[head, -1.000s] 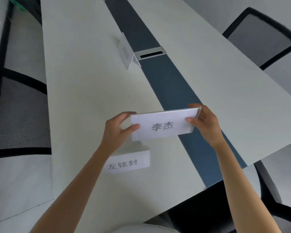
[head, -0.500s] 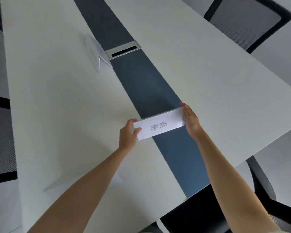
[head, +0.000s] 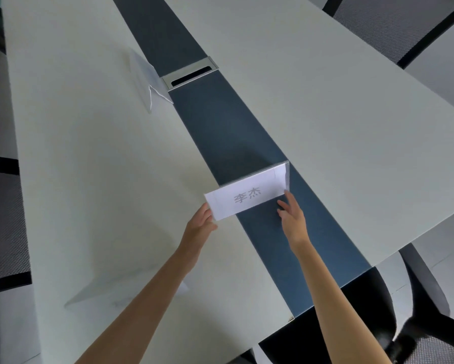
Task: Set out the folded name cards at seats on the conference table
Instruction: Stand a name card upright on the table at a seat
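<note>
Since the earlier frame, both hands have loosened on the name card and it now stands across the blue strip of the table, its printed face toward the camera. Head view: left hand is at the card's lower left corner, thumb and fingertips just touching the edge, fingers loosely curled and not clamped. Right hand is at the lower right corner, fingers spread open, fingertips beside the card's bottom edge; contact cannot be confirmed. A second card stands farther up the table, just beside the cable slot set in the strip; the slot's contents cannot be made out. A third card lies near the left forearm, blurred. Chairs stand along the sides.
</note>
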The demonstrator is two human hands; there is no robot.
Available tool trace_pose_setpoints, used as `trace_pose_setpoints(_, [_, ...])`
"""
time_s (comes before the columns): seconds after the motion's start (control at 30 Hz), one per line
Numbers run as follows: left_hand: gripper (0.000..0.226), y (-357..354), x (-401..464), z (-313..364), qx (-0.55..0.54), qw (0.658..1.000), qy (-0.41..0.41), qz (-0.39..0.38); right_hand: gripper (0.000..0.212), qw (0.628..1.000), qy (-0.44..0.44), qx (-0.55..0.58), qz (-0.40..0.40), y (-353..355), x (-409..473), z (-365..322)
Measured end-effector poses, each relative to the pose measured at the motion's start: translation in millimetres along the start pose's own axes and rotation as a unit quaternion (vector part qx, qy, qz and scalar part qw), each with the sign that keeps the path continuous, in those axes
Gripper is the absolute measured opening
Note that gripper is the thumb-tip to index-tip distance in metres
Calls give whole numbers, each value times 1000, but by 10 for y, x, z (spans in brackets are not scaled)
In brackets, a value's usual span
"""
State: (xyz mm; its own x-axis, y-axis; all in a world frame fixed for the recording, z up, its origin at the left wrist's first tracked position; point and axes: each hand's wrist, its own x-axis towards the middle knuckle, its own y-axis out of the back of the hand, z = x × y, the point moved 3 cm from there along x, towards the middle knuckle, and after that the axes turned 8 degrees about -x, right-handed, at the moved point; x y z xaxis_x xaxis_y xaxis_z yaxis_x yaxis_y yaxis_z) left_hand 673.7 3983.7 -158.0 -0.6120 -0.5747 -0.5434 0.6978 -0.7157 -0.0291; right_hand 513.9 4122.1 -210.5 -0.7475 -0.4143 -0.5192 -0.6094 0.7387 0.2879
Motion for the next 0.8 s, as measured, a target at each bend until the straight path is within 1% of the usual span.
trace_pose_setpoints(0.07, [48, -52, 43, 66, 7, 1000, -3, -7, 61, 999, 26, -16, -14, -51, 125, -146])
trace_pose_setpoints(0.1, [47, -77, 86, 102, 10, 1000, -7, -14, 63, 999, 36, -27, -4, -71, 187, -223])
trace_pose_setpoints(0.2, [49, -162, 273, 277, 13, 999, -31, -28, 68, 996, 41, -31, 72, -31, 454, -411])
trace_pose_setpoints(0.27, [49, -203, 432, 401, 5, 999, -46, -29, 72, 994, 52, -40, 84, 2, 685, -503])
trace_pose_setpoints(0.37, [45, -211, 669, 590, 30, 996, -81, -9, 71, 993, 63, -72, 62, -37, 984, -632])
trace_pose_setpoints(0.53, [44, -44, 1106, 929, 85, 989, -115, 39, 67, 995, 67, -76, 17, -200, 1412, -923])
trace_pose_setpoints(0.57, [45, 5, 1187, 989, 85, 987, -124, 49, 66, 995, 68, -73, 4, -238, 1493, -982])
trace_pose_setpoints(0.67, [54, 170, 1434, 1106, 29, 991, -103, 81, 67, 995, 73, -60, -26, -371, 1719, -1124])
trace_pose_setpoints(0.73, [56, 241, 1568, 1177, 45, 990, -106, 87, 68, 995, 78, -56, -34, -454, 1855, -1209])
trace_pose_setpoints(0.8, [53, 301, 1701, 1224, 44, 989, -115, 79, 68, 994, 84, -58, -34, -528, 1992, -1297])
